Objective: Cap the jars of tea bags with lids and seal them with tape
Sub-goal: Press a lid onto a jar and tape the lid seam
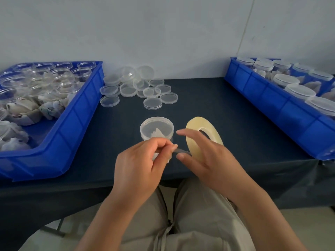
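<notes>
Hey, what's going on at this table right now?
A person is sealing jars of tea bags. The left hand pinches the tape end pulled from the roll, which the right hand holds. A capped jar stands just behind the hands. The left bin holds open jars, the right bin capped jars, and loose lids lie between.

Jar (pixel 156 128): clear, round, upright, lid fitted, pale tea bags inside. Tape roll (pixel 204 135): pale yellow, narrow, tilted on edge just beside the jar at its 3 o'clock. A clear strip (pixel 183 151) runs off it toward 9 o'clock, apparently taut. Loose lids (pixel 137 87): clear, partly stacked, at 12 o'clock. Uncapped jars (pixel 41 82) at 10 o'clock; capped jars (pixel 300 89) at 2 o'clock.
</notes>
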Demonstrator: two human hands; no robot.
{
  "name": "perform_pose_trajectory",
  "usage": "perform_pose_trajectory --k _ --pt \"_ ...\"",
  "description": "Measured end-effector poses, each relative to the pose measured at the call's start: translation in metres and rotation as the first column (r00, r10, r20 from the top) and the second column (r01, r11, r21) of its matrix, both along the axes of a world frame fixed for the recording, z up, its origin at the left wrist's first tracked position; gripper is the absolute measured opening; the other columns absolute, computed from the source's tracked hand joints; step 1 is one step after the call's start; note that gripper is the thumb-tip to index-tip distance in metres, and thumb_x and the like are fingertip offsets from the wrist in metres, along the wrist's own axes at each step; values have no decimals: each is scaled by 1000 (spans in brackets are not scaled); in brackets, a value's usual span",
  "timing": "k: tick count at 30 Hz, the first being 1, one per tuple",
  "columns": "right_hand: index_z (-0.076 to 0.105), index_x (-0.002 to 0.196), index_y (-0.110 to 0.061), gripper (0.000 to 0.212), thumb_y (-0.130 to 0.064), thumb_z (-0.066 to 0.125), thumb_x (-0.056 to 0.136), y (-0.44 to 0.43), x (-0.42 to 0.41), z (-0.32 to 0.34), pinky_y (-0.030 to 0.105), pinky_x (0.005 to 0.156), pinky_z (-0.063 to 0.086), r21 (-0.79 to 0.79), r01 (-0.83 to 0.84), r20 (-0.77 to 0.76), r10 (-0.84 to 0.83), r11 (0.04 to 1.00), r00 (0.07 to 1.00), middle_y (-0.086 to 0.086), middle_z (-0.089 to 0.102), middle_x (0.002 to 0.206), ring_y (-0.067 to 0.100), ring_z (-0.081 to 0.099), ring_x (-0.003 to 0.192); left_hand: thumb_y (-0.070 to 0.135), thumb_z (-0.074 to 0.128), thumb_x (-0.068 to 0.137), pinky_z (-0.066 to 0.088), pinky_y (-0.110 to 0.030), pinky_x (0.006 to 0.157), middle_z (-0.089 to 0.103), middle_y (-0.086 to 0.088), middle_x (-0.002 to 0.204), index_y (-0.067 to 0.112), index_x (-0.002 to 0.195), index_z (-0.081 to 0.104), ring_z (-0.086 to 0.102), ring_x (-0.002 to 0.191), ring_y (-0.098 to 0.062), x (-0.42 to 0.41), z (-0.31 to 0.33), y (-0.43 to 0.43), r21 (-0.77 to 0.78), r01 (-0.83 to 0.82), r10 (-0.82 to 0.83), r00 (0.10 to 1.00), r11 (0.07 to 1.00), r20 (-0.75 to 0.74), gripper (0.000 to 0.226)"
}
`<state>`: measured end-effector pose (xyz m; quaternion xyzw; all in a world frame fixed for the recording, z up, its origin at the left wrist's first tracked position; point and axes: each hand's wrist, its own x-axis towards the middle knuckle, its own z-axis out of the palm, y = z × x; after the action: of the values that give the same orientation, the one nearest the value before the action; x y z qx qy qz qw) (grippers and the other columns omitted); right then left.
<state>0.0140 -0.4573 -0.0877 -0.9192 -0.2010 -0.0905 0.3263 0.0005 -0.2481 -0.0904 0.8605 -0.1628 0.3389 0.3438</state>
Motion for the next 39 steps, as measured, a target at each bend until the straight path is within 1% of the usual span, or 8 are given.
perform_pose_trajectory --k 5,9,13,18,22,25,31,39 --pt "65 123 -37 30 -51 42 109 -2 -1 -1 43 77 52 -43 -83 -26 82 996 996 -7 60 95 14 58 89 39 59 105 55 -20 58 69 27 89 23 103 76 69 77 4 13 -17 4 -44 -8 8 1000 999 3 24" --pt "61 115 -39 29 -51 34 111 -4 5 -5 38 71 53 -140 -7 -17 5 990 1000 -11 55 87 8 55 84 35 63 104 54 -27 70 69 14 108 23 121 68 69 94 -13 16 -38 7 -372 -102 119 993 923 23 22" --pt "58 106 -39 25 -48 35 112 0 9 -13 31 63 52 -170 21 -21 -25 985 999 -12 56 84 7 57 79 60 81 73 43 -26 112 44 13 155 29 159 34 45 144 -5 32 -54 10 -500 -119 -47 950 858 -308 102" --pt "44 86 -50 28 -47 38 113 10 12 -18 22 57 35 -121 16 -29 -19 993 999 -19 54 78 7 56 77 45 91 74 56 -9 74 55 35 125 52 133 45 64 118 2 50 -58 7 -557 57 -270 912 828 -309 75" --pt "55 96 -41 22 -53 41 109 14 9 -23 21 55 41 -75 26 -6 -26 997 1000 -18 57 77 7 60 81 57 81 84 57 -15 87 62 23 138 52 143 47 64 125 -4 46 -59 10 -460 127 -277 920 879 -276 68" --pt "59 97 -38 27 -54 39 108 17 10 -24 22 57 45 -51 33 11 -32 998 999 -16 59 77 9 60 77 65 70 89 54 -17 100 52 33 147 59 159 22 57 134 2 43 -56 10 -423 112 -263 911 899 -317 85" --pt "61 100 -35 29 -53 40 108 19 11 -26 28 59 49 -25 59 -6 -59 998 998 -12 61 79 10 60 74 60 72 84 51 -50 112 44 8 158 64 156 11 51 143 -18 41 -49 7 -371 188 -310 901 909 -303 94" --pt "59 99 -36 20 -43 44 109 16 11 -28 29 56 50 -27 83 -4 -83 996 997 -11 61 78 11 60 77 75 83 69 50 -44 113 43 34 151 73 147 21 49 144 -10 47 -51 -5 -389 104 -224 934 915 -278 100"
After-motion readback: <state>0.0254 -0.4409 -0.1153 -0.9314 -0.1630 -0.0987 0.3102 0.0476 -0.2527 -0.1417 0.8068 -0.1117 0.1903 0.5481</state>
